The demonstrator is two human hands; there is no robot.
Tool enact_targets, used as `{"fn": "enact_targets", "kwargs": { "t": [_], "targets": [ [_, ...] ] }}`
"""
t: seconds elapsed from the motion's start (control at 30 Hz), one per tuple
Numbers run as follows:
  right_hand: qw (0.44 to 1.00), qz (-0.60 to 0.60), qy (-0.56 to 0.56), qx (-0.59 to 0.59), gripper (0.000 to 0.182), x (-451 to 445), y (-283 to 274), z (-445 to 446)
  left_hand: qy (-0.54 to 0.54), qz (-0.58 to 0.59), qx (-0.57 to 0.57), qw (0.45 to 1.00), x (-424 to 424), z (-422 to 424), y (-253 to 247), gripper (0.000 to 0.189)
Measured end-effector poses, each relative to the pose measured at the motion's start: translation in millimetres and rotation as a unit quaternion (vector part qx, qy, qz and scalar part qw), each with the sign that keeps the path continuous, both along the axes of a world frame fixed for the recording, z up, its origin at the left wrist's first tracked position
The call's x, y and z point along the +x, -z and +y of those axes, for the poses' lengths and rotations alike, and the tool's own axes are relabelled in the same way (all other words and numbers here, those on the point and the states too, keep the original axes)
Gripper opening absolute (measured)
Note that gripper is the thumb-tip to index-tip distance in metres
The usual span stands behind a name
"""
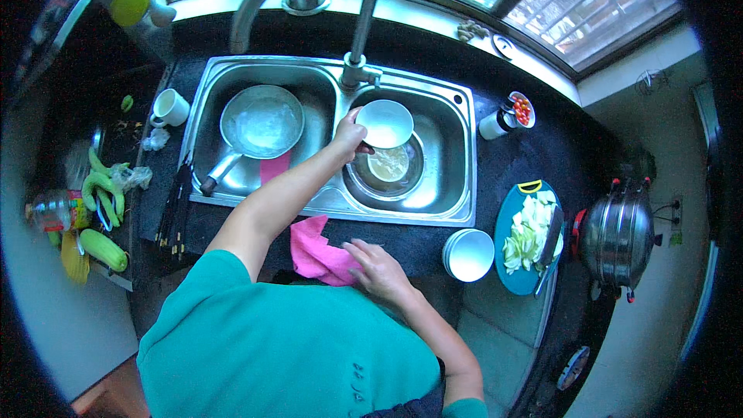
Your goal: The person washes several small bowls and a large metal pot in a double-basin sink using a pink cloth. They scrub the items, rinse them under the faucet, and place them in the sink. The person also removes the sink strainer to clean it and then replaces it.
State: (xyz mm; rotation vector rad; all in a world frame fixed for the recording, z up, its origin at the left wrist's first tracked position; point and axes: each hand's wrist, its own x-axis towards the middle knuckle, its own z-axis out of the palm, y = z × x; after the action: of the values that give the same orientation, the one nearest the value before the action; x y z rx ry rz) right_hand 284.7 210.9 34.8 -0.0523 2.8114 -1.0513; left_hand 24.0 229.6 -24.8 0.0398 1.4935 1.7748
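Note:
My left hand (350, 138) grips a white bowl (385, 123) by its rim, tilted over the right basin of a steel double sink (441, 180). Below it, a second bowl (388, 165) with cloudy water sits inside a round metal basin (415, 177). My right hand (380, 270) is at the counter's front edge, fingers spread over a pink cloth (313, 249); whether it presses on the cloth I cannot tell. A stack of white bowls (469, 255) stands to its right. In the left basin lies a frying pan (262, 122) with its handle toward me.
An arched faucet (365, 11) rises behind the sink. At right are a teal cutting board (511, 281) with cut pale-green vegetable and a cleaver (551, 235), and a steel pot (618, 235). Left are a white mug (172, 107), chopsticks (174, 209), green vegetables (104, 249) and a plastic bottle (55, 212).

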Motion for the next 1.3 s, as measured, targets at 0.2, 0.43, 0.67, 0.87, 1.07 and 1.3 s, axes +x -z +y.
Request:
{"fn": "enact_targets", "kwargs": {
  "t": [0.2,0.43,0.67,0.87,1.07,1.3],
  "targets": [
    [0.978,0.036,-0.156,0.136,0.056,-47.4,21.2,-49.4,0.006,-0.241,0.138,0.961,-51.4,-90.6,11.4,0.053],
    [0.998,0.024,-0.026,-0.054,0.047,-60.6,48.2,-46.3,-0.126,0.028,-0.144,0.981,-135.8,-174.3,69.8,0.044],
    [0.768,-0.028,0.406,-0.494,0.052,-41.3,18.9,-9.3,-0.107,0.457,-0.477,0.743,-202.2,-186.9,109.6,0.041],
    [0.738,0.006,0.450,-0.502,0.053,-41.9,20.2,-15.3,0.003,0.184,-0.251,0.950,-204.8,-179.5,181.1,0.029],
    [0.710,0.031,0.432,-0.556,0.043,-63.5,8.4,-27.4,-0.110,-0.221,-0.058,0.967,-170.4,-178.9,167.7,0.035],
    [0.643,-0.005,0.376,-0.667,0.034,-86.2,-3.0,-14.8,-0.058,0.440,-0.389,0.807,-151.0,-203.0,85.4,0.049]
  ]
}}
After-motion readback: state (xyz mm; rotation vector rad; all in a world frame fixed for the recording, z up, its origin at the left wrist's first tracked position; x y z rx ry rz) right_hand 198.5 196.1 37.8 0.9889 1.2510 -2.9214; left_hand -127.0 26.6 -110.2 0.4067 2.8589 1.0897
